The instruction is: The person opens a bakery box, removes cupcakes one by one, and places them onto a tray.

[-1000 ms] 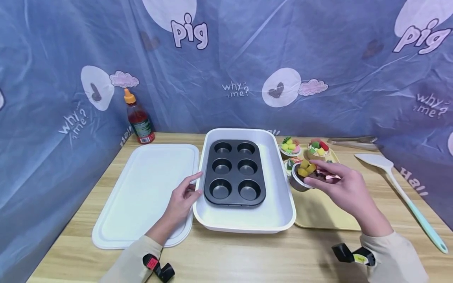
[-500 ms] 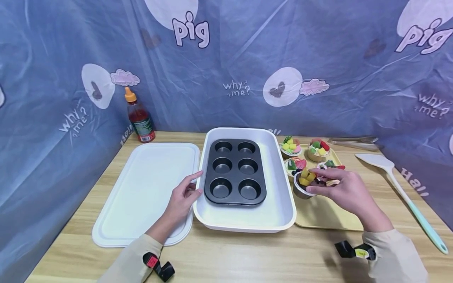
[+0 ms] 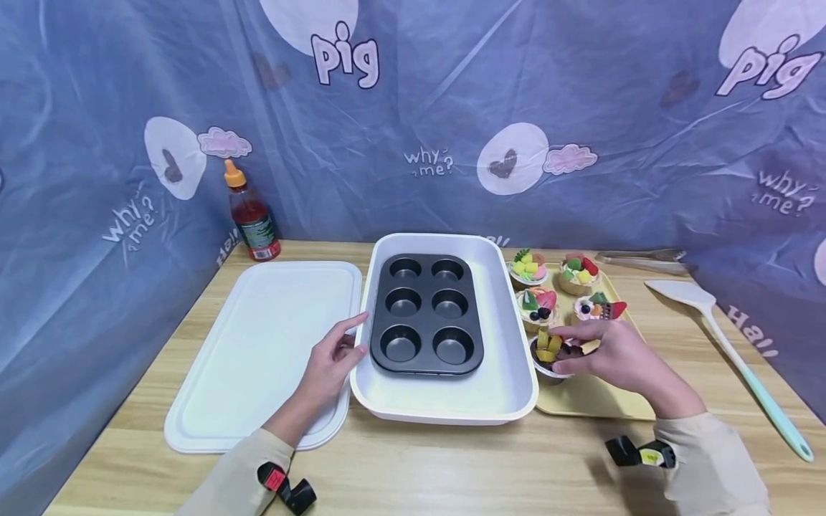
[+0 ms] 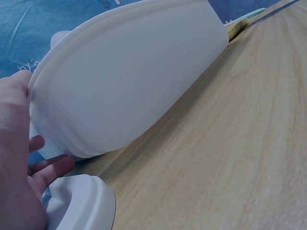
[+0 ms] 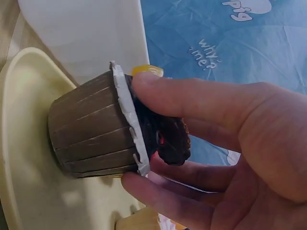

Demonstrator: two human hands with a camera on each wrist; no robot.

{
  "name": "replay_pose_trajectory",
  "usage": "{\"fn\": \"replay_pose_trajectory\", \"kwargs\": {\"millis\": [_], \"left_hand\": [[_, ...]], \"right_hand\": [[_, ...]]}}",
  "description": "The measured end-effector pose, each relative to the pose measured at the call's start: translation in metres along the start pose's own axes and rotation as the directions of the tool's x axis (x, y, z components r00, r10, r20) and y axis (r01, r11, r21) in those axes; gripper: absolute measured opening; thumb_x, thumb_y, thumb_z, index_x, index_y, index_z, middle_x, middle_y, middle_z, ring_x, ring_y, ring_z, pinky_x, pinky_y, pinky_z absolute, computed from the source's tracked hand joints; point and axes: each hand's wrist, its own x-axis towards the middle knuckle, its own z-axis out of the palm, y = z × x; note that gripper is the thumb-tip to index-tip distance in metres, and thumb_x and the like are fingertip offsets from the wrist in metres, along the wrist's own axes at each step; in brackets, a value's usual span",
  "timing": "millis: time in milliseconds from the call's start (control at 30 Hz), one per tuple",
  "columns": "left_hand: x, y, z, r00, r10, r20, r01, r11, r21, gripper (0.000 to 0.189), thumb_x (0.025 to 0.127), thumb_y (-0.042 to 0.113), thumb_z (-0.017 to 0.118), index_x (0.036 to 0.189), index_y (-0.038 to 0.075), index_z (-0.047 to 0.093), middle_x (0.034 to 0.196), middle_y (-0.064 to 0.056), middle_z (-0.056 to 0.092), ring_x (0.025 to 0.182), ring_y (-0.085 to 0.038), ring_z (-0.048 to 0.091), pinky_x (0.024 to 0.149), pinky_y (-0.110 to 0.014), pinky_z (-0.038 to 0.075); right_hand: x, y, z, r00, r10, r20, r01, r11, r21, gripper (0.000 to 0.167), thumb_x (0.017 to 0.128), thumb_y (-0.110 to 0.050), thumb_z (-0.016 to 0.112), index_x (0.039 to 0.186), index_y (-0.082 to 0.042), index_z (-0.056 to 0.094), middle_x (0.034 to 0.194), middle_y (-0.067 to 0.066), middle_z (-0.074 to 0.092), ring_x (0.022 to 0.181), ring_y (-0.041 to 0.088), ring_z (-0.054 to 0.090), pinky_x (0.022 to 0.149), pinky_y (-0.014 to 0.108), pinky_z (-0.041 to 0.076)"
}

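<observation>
My right hand (image 3: 619, 355) holds a chocolate cupcake (image 5: 88, 129) by its top, thumb and fingers at the rim of its pleated brown wrapper. Yellow pieces (image 3: 547, 345) sit on the cupcake, which stands upright at the left side of the yellow tray (image 3: 606, 401), its base right at the tray surface. My left hand (image 3: 330, 362) touches the left wall of a white basin (image 3: 503, 401), index finger and thumb stretched out at the rim (image 4: 36, 74). Inside the basin lies a black muffin tin (image 3: 426, 322) with several hollow cups.
Several fruit-topped cupcakes (image 3: 578, 281) stand on the yellow tray. A white lid or board (image 3: 264, 344) lies left of the basin, with a sauce bottle (image 3: 254, 222) behind it. Metal tongs (image 3: 645, 259) and a long spatula (image 3: 729, 344) lie at right.
The right hand has brought the chocolate cupcake down and slightly nearer, from above the yellow tray to its surface, uncovering the cupcakes behind. The left hand has stayed at the basin.
</observation>
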Motion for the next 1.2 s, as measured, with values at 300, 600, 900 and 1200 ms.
{"fn": "replay_pose_trajectory", "kwargs": {"millis": [300, 600, 900, 1200], "left_hand": [[-0.001, 0.002, 0.0, 1.0, -0.004, 0.0, 0.004, 1.0, 0.008, 0.052, 0.092, 0.0, 0.062, 0.143, 0.01, 0.056, 0.099, -0.018, 0.065, 0.086, -0.008, 0.06, 0.078, -0.017, 0.052], [-0.001, 0.003, 0.003, 1.0, -0.007, 0.007, 0.007, 1.0, -0.009, 0.052, 0.093, 0.0, 0.061, 0.144, 0.01, 0.055, 0.103, -0.022, 0.066, 0.086, -0.009, 0.061, 0.078, -0.017, 0.052], [0.0, 0.001, 0.006, 1.0, -0.001, 0.018, 0.001, 1.0, -0.004, 0.052, 0.093, 0.0, 0.061, 0.144, 0.009, 0.055, 0.105, -0.022, 0.065, 0.087, -0.009, 0.061, 0.079, -0.017, 0.053], [-0.001, 0.002, 0.006, 1.0, -0.003, 0.013, 0.003, 1.0, 0.01, 0.052, 0.093, 0.0, 0.062, 0.143, 0.01, 0.056, 0.104, -0.02, 0.065, 0.089, -0.009, 0.06, 0.08, -0.017, 0.053]], "right_hand": [[0.001, 0.005, 0.001, 0.999, -0.016, 0.033, 0.016, 1.0, 0.006, 0.056, 0.062, -0.031, 0.095, 0.112, -0.014, 0.079, 0.113, 0.012, 0.076, 0.118, 0.044, 0.062, 0.096, 0.045, 0.048], [-0.001, 0.011, -0.003, 0.996, -0.063, 0.066, 0.063, 0.998, 0.005, 0.061, 0.061, -0.032, 0.095, 0.116, -0.013, 0.077, 0.118, 0.02, 0.073, 0.117, 0.046, 0.062, 0.098, 0.051, 0.049], [-0.005, 0.014, -0.007, 0.994, -0.039, 0.097, 0.036, 0.999, 0.031, 0.063, 0.063, -0.03, 0.094, 0.12, -0.01, 0.075, 0.124, 0.027, 0.068, 0.121, 0.051, 0.057, 0.1, 0.066, 0.043], [-0.004, 0.012, -0.012, 0.994, -0.011, 0.108, 0.012, 1.0, -0.007, 0.064, 0.066, -0.036, 0.093, 0.122, -0.012, 0.074, 0.121, 0.018, 0.072, 0.116, 0.04, 0.065, 0.088, 0.033, 0.053]]}}
